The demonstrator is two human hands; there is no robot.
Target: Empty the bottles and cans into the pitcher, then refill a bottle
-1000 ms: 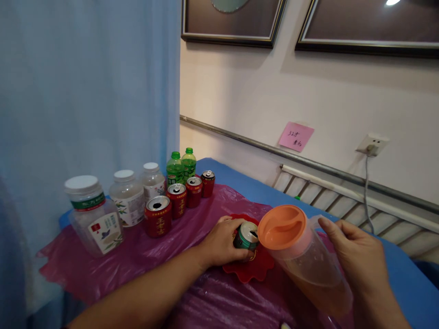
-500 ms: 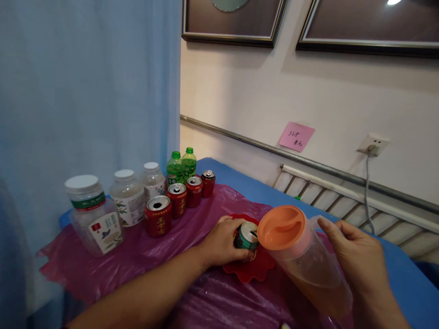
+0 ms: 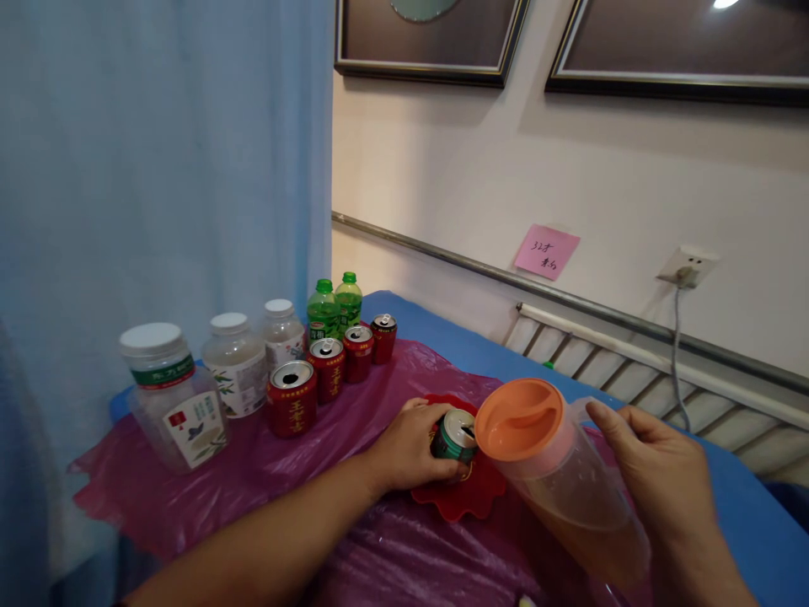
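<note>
My left hand is wrapped round a green drink can with an open top, which stands on a red scalloped plate. My right hand grips a clear plastic pitcher with an orange lid. The pitcher holds brownish liquid and is tilted to the left, its lid edge right beside the can's top. No liquid is seen leaving it.
Several open red cans, two green bottles and three white-capped jars line the left on a purple plastic sheet over a blue table. A blue curtain hangs left; a railing runs behind.
</note>
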